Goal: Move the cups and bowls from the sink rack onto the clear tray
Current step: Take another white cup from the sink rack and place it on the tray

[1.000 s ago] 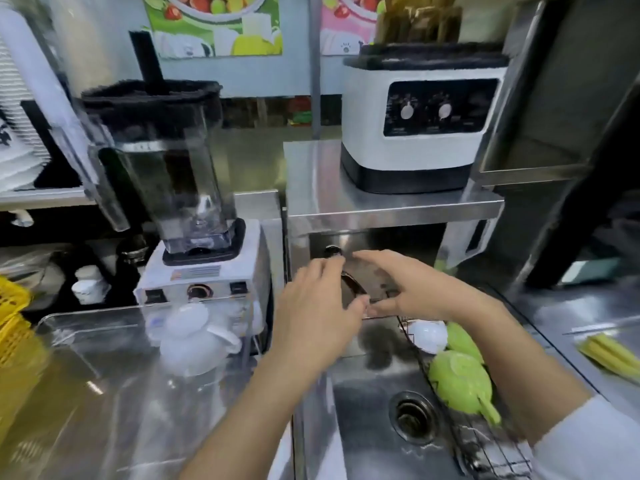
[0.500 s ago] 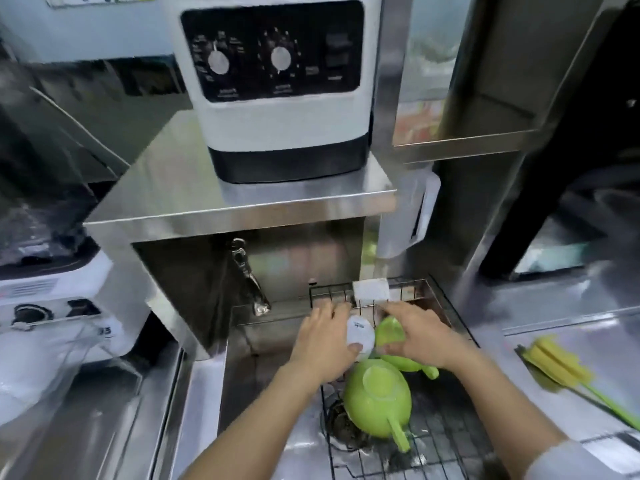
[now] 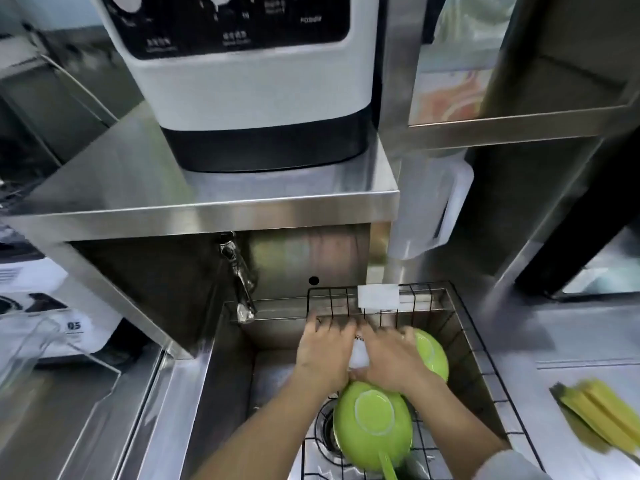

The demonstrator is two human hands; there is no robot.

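At the far left, a corner of the clear tray (image 3: 52, 344) is seen on the steel counter, well apart from the sink. In the sink, the wire rack (image 3: 485, 368) is occupied by two green bowls turned upside down and one small white cup (image 3: 358, 356). The cup is enclosed from both sides: the left hand (image 3: 323, 353) is wrapped against its left face, the right hand (image 3: 389, 358) against its right, so it appears to be gripped by both. The nearer green bowl (image 3: 372, 424) lies just below the wrists; the farther green bowl (image 3: 431, 353) is partly covered by the right hand. The cup is probably best lifted straight up, clear of the rack wires and bowl rims, before being carried leftward to the tray.
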